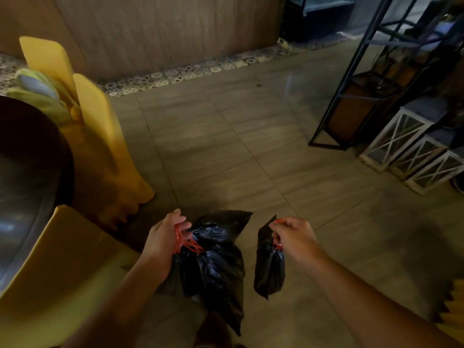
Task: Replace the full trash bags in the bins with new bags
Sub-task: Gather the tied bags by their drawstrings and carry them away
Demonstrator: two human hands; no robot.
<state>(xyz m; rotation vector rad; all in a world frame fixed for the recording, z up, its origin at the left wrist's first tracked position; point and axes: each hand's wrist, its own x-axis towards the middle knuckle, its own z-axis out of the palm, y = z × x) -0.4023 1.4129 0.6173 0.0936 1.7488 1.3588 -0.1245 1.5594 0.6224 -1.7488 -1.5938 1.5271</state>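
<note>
A large black trash bag (216, 259) hangs at the bottom centre, above the tiled floor. My left hand (165, 237) grips its red drawstring at the bag's upper left. A smaller black trash bag (268, 270) hangs just to the right, apart from the big one. My right hand (293, 237) pinches that bag's red drawstring at its top. Both bags are tied or gathered at the neck. No bin is in view.
A dark round table (27, 172) with yellow chairs (100, 136) stands at the left, and another yellow chair (57, 267) is near my left arm. A black metal shelf frame (351, 91) and white lanterns (401, 136) stand at the right. Tiled floor (226, 146) stretches ahead to a wooden wall.
</note>
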